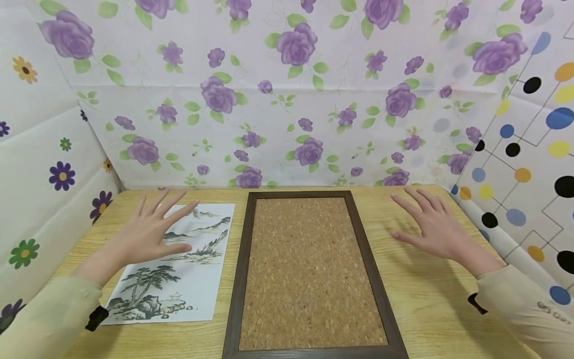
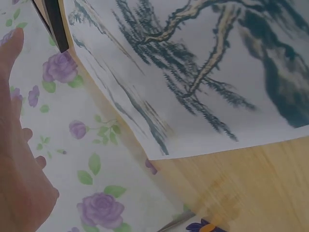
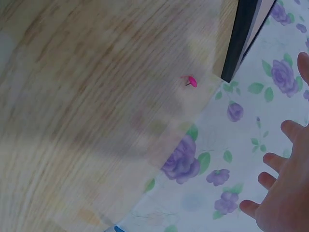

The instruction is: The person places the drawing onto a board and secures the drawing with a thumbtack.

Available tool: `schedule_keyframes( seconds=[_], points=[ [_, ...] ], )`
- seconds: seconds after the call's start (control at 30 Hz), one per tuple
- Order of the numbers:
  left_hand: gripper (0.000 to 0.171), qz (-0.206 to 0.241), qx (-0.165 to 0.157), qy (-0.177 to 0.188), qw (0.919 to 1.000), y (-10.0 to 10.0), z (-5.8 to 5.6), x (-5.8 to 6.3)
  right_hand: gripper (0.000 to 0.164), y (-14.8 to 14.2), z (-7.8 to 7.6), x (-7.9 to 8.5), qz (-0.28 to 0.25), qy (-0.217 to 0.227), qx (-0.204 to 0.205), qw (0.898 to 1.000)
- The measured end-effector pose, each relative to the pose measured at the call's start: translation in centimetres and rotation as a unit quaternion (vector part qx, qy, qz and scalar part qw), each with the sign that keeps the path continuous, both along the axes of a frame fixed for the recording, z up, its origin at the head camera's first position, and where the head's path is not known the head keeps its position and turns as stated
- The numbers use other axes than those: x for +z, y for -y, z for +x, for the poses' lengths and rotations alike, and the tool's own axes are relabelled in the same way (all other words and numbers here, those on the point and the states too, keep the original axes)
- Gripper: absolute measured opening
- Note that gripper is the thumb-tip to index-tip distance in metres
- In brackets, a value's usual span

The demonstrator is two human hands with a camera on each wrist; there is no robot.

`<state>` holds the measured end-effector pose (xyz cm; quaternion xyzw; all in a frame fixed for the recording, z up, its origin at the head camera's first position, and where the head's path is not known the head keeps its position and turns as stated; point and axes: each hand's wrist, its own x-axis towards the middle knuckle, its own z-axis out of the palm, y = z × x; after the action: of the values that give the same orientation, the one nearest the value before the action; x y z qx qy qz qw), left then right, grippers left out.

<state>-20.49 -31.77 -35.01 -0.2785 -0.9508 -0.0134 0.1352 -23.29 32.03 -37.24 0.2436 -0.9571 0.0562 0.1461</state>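
One thin white rectangular paper sheet with an ink-style landscape print [image 1: 193, 274] lies left of the dark-brown-framed rectangular corkboard [image 1: 309, 274]; it looks light, limp and easily creased, best held by its edges. Its print shows dark pines, rocks, a small pavilion and hazy hills. The left hand [image 1: 150, 234] hovers over it, fingers spread, holding nothing. Right of the corkboard, the right hand [image 1: 432, 227] hangs equally spread and unladen above the pale wood-grain counter [image 1: 430, 309], where a small pink pushpin [image 3: 192, 82] lies near the corkboard.

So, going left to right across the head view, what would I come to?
Daisy-patterned wall covering, landscape print, framed cork board, right hand, dotted wall covering. I left out the left hand, since it overlaps the print.
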Motion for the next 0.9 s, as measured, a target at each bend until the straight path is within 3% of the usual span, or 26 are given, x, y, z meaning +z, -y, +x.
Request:
schedule_keyframes(
  seconds=[0.5, 0.9],
  points=[
    [0.096, 0.011, 0.037, 0.005, 0.9992, 2.3, 0.9, -1.5, 0.082, 0.2, 0.2, -1.0, -0.041, 0.004, -0.011, 0.999],
    [0.095, 0.028, 0.077, 0.069, 0.9943, 3.5, 1.7, -1.8, 0.08, -0.2, 0.2, -2.0, -0.07, 0.044, -0.034, 0.996]
  ],
)
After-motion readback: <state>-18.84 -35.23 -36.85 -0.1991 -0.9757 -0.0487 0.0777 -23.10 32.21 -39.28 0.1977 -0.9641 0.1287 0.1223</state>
